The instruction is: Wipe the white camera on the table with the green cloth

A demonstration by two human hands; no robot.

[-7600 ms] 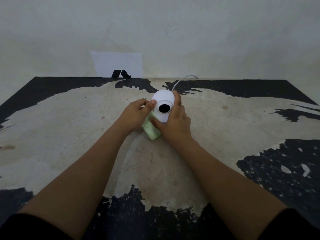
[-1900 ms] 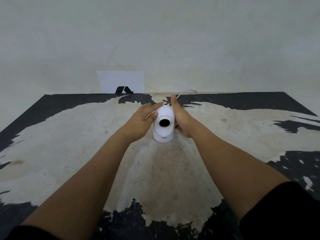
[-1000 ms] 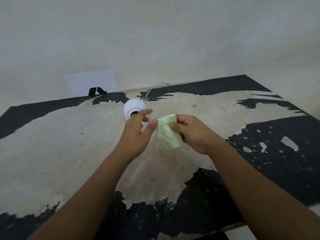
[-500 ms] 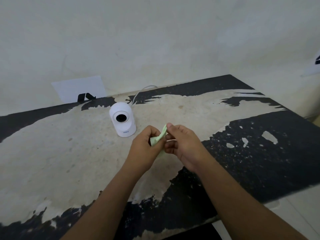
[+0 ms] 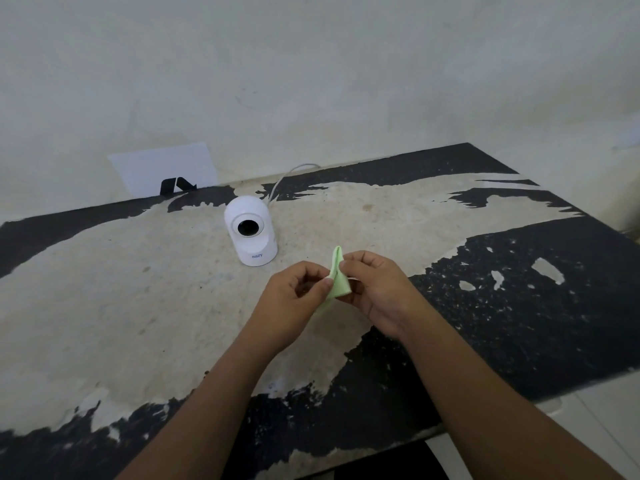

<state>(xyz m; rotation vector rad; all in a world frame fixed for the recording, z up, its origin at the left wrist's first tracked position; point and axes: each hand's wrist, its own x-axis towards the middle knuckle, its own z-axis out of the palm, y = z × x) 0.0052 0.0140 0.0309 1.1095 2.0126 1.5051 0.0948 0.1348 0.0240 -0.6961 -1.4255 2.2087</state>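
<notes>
The white camera (image 5: 252, 233) stands upright on the table (image 5: 138, 306), its dark lens facing me, with nothing touching it. A small green cloth (image 5: 338, 278) is folded and pinched between both hands, in front of the camera and to its right, above the tabletop. My left hand (image 5: 294, 299) grips the cloth's left side with thumb and fingers. On the right side, my right hand (image 5: 375, 289) holds it. Part of the cloth is hidden behind the fingers.
A white cable (image 5: 287, 178) runs from the camera's back to the wall. A white paper with a black mark (image 5: 166, 173) leans against the wall behind the table. The table's near edge and right corner lie close, with floor beyond.
Both hands left the camera and drew the green cloth toward me. Over the last second they folded it between them. The view turned to the right, so the camera sits further left.
</notes>
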